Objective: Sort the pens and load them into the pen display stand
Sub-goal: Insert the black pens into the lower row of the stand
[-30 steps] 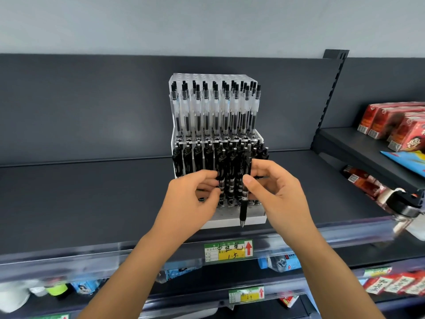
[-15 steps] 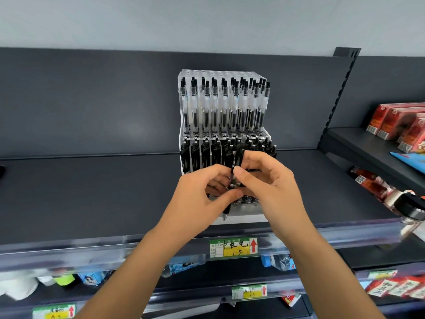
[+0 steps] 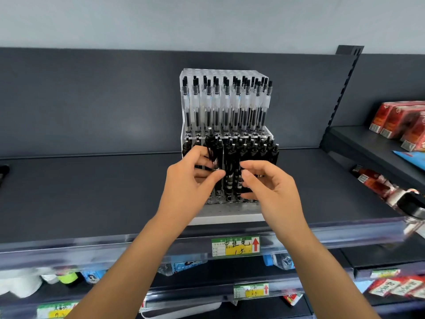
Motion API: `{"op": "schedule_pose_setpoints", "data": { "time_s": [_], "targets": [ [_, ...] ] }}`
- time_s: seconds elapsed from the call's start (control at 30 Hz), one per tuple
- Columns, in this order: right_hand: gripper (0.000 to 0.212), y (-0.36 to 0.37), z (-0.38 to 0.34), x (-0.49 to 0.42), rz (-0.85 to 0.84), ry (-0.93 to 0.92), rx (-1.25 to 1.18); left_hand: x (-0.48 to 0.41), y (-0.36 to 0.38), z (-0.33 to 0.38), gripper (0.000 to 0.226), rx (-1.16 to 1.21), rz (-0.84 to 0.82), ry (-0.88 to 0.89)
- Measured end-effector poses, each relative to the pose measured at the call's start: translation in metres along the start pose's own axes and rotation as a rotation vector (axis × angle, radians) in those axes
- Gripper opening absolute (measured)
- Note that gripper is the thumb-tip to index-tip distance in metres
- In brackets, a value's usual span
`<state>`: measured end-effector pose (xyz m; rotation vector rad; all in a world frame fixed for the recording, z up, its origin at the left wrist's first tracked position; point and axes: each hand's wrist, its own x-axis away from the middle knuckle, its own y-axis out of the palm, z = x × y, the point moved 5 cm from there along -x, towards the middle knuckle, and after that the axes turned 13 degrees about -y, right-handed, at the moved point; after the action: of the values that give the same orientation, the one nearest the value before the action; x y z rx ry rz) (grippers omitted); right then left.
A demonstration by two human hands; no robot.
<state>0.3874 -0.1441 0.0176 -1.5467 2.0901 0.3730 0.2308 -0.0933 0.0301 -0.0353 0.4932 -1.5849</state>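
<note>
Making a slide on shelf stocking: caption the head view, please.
Left hand pinches a raised black pen at the front of the stand; right hand curls beside it.

A: Far side?
B: Pale grey wall up top, evenly lit. Under it, a dark grey back panel with a soft bright patch left of centre.
A: Furniture?
B: Matte dark shelf with a clear price rail along its near edge and a green-and-yellow price label clipped in. A slotted upright at right splits the bays. The right bay's shelf sits higher and carries red cartons. Lower shelves hold blurred goods.
</note>
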Motion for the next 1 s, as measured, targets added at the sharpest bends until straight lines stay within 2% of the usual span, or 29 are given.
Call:
{"op": "schedule_pose_setpoints", "data": {
  "time_s": [0.33,0.53,0.7,1.0],
  "targets": [
    [0.017,-0.003,-0.004,0.005,-0.022,-0.088,0.242,0.001,0.019,-0.018,0.025,-0.203,-0.065,0.034],
    [0.022,-0.001,-0.005,0.009,-0.104,-0.127,0.322,0.002,0.017,-0.017,0.025,-0.421,0.075,0.12],
    [0.026,-0.003,-0.005,0.012,-0.132,-0.182,0.412,-0.001,0.017,-0.016,0.023,-0.496,0.114,0.075],
    [0.04,-0.013,-0.009,0.022,-0.294,-0.311,0.812,0.003,0.019,-0.021,0.018,-0.474,0.108,-0.077]
  ]
}}
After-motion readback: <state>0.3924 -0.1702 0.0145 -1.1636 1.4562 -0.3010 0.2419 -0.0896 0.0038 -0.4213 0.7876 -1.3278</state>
